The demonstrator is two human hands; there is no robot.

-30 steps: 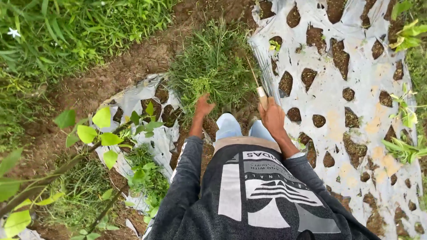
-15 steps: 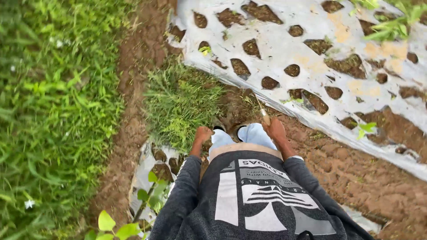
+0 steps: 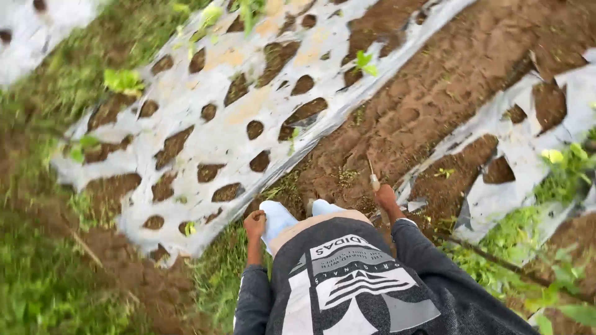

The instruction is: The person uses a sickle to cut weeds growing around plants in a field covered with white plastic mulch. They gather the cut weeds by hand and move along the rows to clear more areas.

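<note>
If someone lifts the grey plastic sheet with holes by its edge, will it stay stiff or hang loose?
The plastic sheet would probably hang loose: it looks thin and its edge by the furrow is wrinkled. It is likely light, but soil showing through the holes may hold it down. It might tear between the holes, since they are ragged.

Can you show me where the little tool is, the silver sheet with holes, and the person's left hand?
Tool (image 3: 374,180), head view, on its pale handle above the right hand.
Sheet (image 3: 217,139), head view, on bare silver plastic between holes.
Left hand (image 3: 254,223), head view, on the back of the closed fist.
</note>
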